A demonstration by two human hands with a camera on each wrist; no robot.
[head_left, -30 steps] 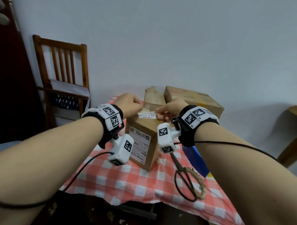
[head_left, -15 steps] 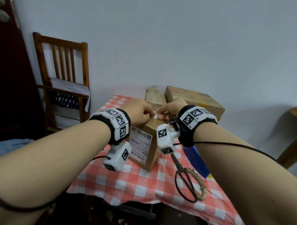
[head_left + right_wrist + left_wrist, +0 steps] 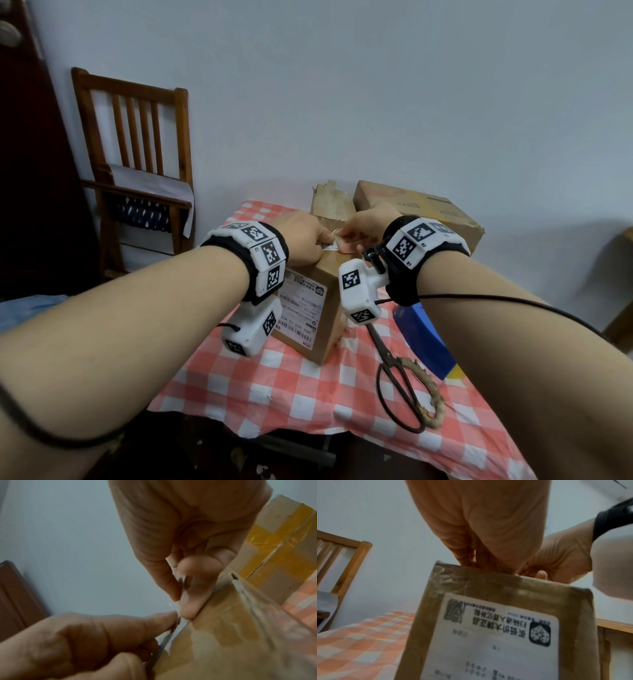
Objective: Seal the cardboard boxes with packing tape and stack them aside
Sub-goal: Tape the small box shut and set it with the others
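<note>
Both hands, left (image 3: 301, 240) and right (image 3: 366, 228), grip clear tape (image 3: 178, 622) atop the box (image 3: 329, 308).

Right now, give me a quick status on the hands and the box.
Left hand and right hand both pinching clear tape at top edge of small box. Box upright on checked tablecloth. Scissors lying alongside, nothing blocking.
</note>
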